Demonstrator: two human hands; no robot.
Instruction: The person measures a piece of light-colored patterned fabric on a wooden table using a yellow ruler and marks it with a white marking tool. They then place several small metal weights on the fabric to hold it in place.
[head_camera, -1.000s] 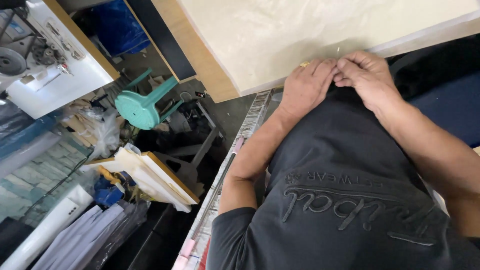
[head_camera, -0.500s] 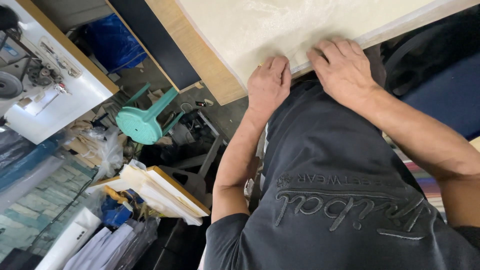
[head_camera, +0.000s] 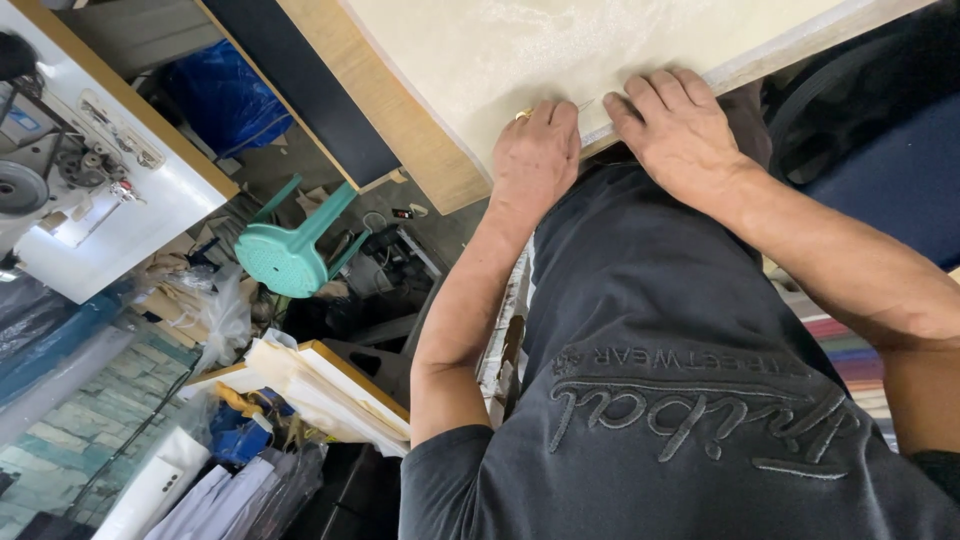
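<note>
A cream fabric (head_camera: 560, 50) lies spread over a wooden table (head_camera: 400, 120). Both my hands rest on its near edge, just above my dark T-shirt (head_camera: 660, 380). My left hand (head_camera: 535, 150), with a ring on one finger, has its fingers curled down on the fabric's edge. A little to the right, my right hand (head_camera: 680, 125) lies flat with its fingertips holding the same edge. A short gap separates the two hands.
A teal plastic stool (head_camera: 295, 255) stands on the floor below left of the table. A white sewing machine (head_camera: 90, 190) sits at far left. Stacked boards and papers (head_camera: 320, 385), bags and a blue sack (head_camera: 225, 100) crowd the floor. Dark blue cloth (head_camera: 890, 170) lies at right.
My hands were pinched together on the fabric's edge; they have since drawn apart along it. The view has shifted slightly.
</note>
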